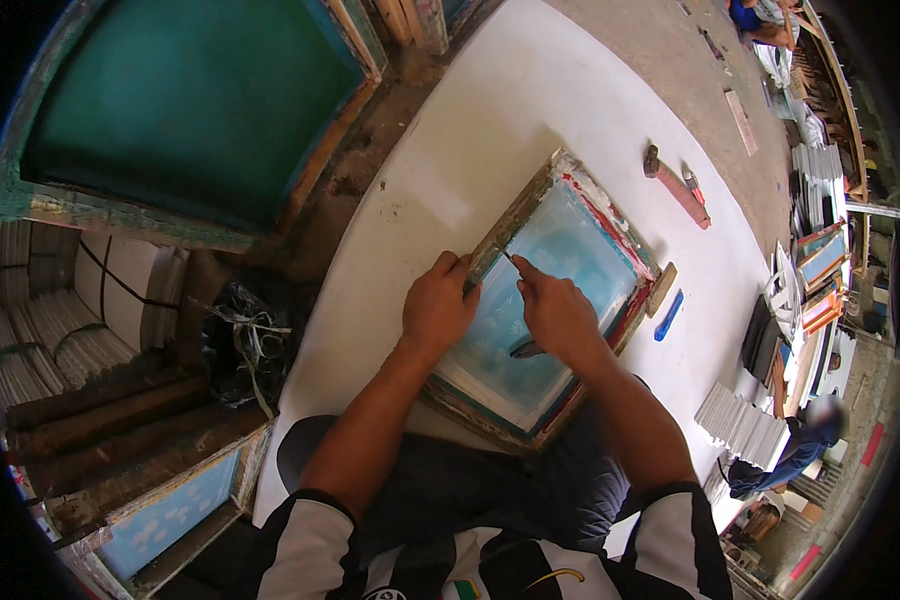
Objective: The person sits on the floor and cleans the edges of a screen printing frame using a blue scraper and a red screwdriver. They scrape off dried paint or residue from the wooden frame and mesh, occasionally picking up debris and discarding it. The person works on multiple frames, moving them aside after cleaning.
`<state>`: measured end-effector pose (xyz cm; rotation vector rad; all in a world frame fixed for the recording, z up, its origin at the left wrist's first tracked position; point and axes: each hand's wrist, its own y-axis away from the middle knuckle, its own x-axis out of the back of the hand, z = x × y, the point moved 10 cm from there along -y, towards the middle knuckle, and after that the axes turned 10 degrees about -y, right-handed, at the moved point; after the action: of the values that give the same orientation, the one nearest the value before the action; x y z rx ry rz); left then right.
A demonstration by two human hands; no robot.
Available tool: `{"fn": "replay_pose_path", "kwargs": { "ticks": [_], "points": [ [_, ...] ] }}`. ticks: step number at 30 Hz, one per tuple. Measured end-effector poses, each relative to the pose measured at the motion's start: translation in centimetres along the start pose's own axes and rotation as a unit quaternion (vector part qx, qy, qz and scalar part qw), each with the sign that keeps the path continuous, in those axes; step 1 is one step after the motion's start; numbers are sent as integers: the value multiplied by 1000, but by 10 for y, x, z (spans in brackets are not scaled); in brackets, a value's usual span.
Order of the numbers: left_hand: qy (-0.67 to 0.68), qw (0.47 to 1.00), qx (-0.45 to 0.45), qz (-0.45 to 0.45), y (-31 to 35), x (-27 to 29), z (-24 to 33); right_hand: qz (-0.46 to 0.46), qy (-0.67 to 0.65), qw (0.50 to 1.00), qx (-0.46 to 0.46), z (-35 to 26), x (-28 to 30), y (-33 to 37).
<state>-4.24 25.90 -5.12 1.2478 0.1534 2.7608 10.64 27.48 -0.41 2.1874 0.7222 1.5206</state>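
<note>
A small silk-screen frame (490, 250) with worn, paint-stained wooden rails and pale blue mesh lies tilted on the white table, its near end by my lap. My left hand (438, 308) is closed round its left rail. Over the mesh, my right hand (558, 308) is closed on a slim hand tool (527, 348). The tool's dark end sticks out below the palm, and its thin tip meets the left rail beside my left fingers. My grip hides the middle of the tool, so its exact kind does not show.
Right of the frame lie a hammer (678, 187), a red-and-white pen-like item (692, 183), a wooden block (661, 290) and a blue cutter (669, 315). A large green screen (190, 110) stands left, above bundled sheets (60, 320). A person (800, 440) works at far right beside stacked sheets (740, 425).
</note>
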Motion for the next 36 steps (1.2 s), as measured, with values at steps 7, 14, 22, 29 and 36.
{"fn": "replay_pose_path", "kwargs": {
  "ticks": [7,14,22,29,36],
  "points": [
    [36,999,11,-3,-3,-1,-4,18,106,993,-40,-9,3,13],
    [22,999,-5,25,0,2,-1,97,142,985,11,-18,9,17],
    [8,1000,-15,9,-2,3,1,11,140,990,3,-21,4,8],
    [5,1000,-15,16,-2,2,1,-12,89,996,-18,-12,-4,5],
    [18,1000,2,-9,-4,3,4,38,-116,989,81,-1,0,-4]
  ]
}}
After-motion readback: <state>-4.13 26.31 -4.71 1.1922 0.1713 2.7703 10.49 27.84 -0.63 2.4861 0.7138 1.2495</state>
